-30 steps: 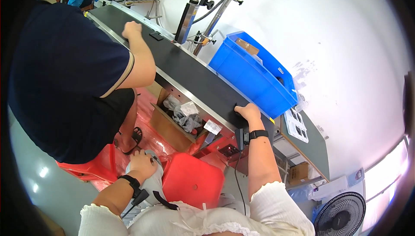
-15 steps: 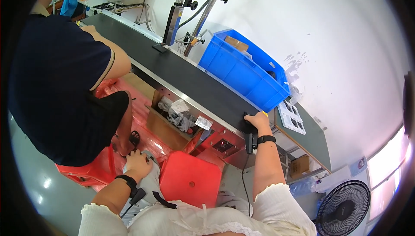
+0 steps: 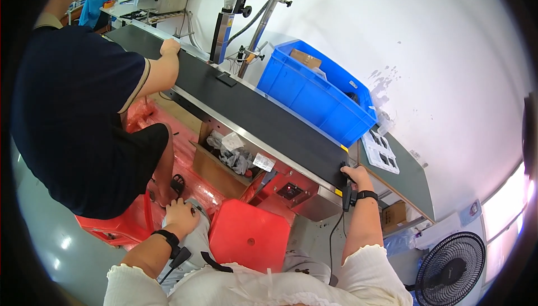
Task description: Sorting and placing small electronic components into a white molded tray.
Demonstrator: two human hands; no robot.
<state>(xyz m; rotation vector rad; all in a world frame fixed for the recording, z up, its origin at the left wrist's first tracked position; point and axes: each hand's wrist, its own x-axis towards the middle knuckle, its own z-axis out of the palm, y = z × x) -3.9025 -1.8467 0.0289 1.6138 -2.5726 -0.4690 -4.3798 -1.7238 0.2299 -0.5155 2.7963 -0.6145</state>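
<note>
My right hand (image 3: 355,175) rests on the near end of the black conveyor belt (image 3: 263,121), fingers curled over its edge beside a dark cable. A black band sits on that wrist. My left hand (image 3: 180,217) lies flat on my knee, by the red plastic stool (image 3: 249,236); it holds nothing. A blue plastic crate (image 3: 314,96) stands beyond the belt, up against the white wall. A person in a dark shirt (image 3: 67,110) sits to my left with one hand (image 3: 169,47) on the belt's far edge.
A white tray with dark compartments (image 3: 381,152) lies on the grey table right of the belt. A cardboard box with bagged parts (image 3: 227,157) sits under the conveyor. A printer head on a metal stand (image 3: 227,26) rises over the belt. A black fan (image 3: 448,269) stands at lower right.
The view has tilted so the belt and crate sit further right and lower. The person's hand on the belt now shows further along it. My hands have stayed where they were.
</note>
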